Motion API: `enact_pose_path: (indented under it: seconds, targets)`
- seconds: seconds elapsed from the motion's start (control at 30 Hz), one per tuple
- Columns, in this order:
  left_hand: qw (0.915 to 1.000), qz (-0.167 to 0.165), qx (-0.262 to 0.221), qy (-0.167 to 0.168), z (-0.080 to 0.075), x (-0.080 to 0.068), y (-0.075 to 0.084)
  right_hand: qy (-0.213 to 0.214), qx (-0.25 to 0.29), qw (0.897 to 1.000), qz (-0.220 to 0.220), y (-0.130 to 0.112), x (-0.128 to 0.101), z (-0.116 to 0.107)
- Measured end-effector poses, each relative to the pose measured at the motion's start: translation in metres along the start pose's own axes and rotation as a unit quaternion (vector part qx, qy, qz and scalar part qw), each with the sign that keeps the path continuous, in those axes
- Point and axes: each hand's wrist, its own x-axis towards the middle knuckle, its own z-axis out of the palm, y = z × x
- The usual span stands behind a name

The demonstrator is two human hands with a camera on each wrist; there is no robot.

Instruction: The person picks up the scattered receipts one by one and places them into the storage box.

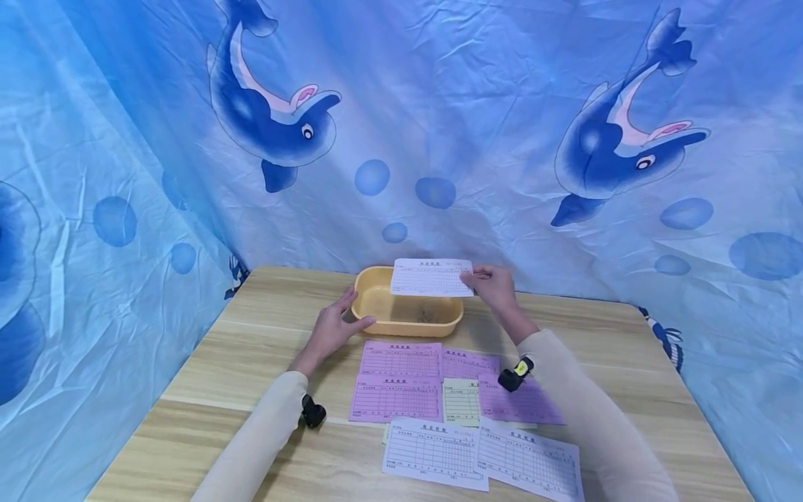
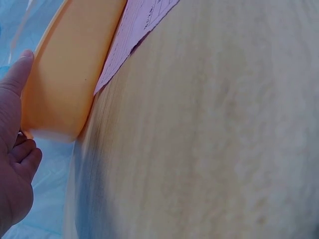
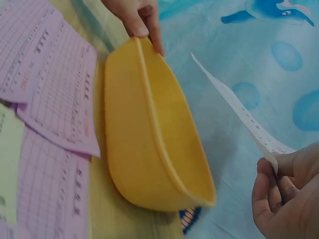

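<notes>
A yellow-orange plastic basin [image 1: 408,329] stands near the back edge of the table. My left hand [image 1: 332,328] grips its left end, the thumb along the front rim and the fingers round the end; the left wrist view shows this hand at the basin's wall [image 2: 70,79]. Over the basin's right half, a white printed form slip [image 1: 429,279] is held up in the air. My right hand [image 1: 498,287] pinches that slip by its right edge between thumb and fingers. From the right wrist view, the slip [image 3: 244,115] appears edge-on, apart from the basin.
In front of the basin lie several pink slips [image 1: 401,359], partly overlapping. A pale green slip [image 1: 460,403] shows among them. Two white slips [image 1: 436,453] lie closest to the front. Behind the wooden table [image 1: 226,355] hangs a blue dolphin-print curtain [image 1: 477,230].
</notes>
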Motion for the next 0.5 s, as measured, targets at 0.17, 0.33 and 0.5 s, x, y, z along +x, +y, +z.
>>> enact_pose_path:
  seconds: [0.17, 0.33, 0.5]
  targets:
    - [1.0000, -0.004, 0.005, 0.002, 0.001, 0.002, -0.001, 0.004, -0.019, 1.000, 0.004, 0.002, 0.001, 0.022]
    - [0.9999, -0.011, 0.003, 0.005, 0.003, 0.004, -0.002, -0.002, -0.017, 1.000, 0.009, 0.005, 0.004, 0.041]
    - [0.9999, -0.013, 0.002, 0.005, 0.004, 0.007, -0.001, -0.011, -0.017, 1.000, 0.004, 0.007, 0.012, 0.056]
